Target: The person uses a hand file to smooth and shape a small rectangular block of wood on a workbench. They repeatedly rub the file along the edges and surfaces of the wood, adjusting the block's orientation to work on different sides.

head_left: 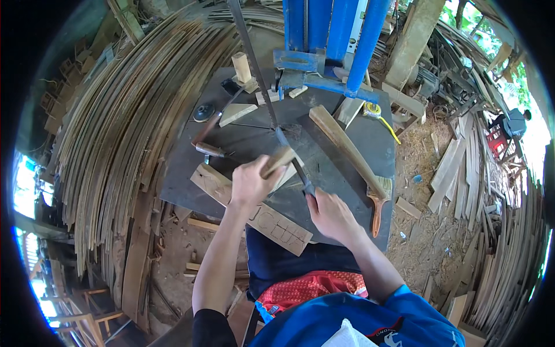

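My left hand [251,180] is closed around a small wooden block [277,161] above the dark metal table. My right hand [335,217] grips the handle of a long, narrow metal file [297,165], whose blade slants up and left, by the block's end. Whether the two touch is hard to tell. Under my left forearm lies a wooden board [280,227] with outlines cut or drawn on it, at the table's near edge. A paler strip of wood [287,177] shows partly behind my left hand.
A thin bandsaw blade [254,61] runs down to the table [243,139] beside a blue machine frame [312,29]. On the table are a hammer [207,128], wooden bar [344,147], brush [378,211] and tape measure [372,109]. Long wood strips [121,110] stand left. Another person [513,123] sits far right.
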Available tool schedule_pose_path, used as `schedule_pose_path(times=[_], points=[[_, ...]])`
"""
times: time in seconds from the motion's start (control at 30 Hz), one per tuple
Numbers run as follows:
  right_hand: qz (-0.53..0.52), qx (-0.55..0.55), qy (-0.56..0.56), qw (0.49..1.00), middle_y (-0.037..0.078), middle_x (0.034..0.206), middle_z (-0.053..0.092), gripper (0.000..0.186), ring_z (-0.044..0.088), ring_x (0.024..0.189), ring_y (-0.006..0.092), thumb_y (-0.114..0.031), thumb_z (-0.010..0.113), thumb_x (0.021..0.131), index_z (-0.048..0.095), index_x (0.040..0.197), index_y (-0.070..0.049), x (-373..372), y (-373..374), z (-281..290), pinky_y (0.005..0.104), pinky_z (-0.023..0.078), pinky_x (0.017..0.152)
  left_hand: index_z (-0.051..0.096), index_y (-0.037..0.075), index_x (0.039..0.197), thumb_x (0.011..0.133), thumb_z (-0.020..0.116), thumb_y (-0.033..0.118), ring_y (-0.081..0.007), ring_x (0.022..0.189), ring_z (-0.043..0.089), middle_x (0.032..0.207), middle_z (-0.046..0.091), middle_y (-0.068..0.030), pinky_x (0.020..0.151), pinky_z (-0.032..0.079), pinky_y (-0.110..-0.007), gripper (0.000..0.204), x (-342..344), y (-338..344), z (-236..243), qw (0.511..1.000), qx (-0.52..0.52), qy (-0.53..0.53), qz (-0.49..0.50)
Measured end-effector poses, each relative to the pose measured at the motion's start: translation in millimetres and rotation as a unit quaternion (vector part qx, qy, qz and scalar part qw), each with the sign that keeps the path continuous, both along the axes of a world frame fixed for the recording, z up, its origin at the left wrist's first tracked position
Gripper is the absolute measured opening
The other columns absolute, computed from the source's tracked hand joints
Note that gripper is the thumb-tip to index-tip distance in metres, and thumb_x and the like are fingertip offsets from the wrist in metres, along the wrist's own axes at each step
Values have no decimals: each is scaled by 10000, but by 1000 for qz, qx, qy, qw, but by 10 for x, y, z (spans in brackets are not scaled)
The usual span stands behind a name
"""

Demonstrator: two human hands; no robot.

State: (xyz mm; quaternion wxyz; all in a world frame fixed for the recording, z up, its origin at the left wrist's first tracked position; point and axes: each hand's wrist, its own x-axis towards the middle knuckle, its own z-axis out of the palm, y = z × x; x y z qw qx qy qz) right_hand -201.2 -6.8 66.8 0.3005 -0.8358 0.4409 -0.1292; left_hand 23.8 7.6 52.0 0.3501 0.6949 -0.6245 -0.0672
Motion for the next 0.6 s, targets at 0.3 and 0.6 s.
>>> schedule_pose_path(times=[0.3, 0.6], points=[[-23, 45, -44, 998, 324, 772, 644, 299, 629, 774, 533, -254, 495, 1021, 566, 935, 24, -387, 238, -100, 622, 483, 729, 640, 85, 908, 875, 705, 492, -371, 699, 699, 712, 690, -164, 635, 559, -473, 413, -83, -148, 2, 997, 11, -74, 16], [-42, 96, -52, 993, 325, 793, 647, 341, 639, 810, 520, -286, 486, 1029, 576, 951, 33, -134, -175, -220, 602, 484, 738, 702, 71, 965, 858, 726, 505, -367, 718, 704, 748, 706, -168, 632, 564, -447, 448, -213, -105, 62, 991, 30, -130, -16]])
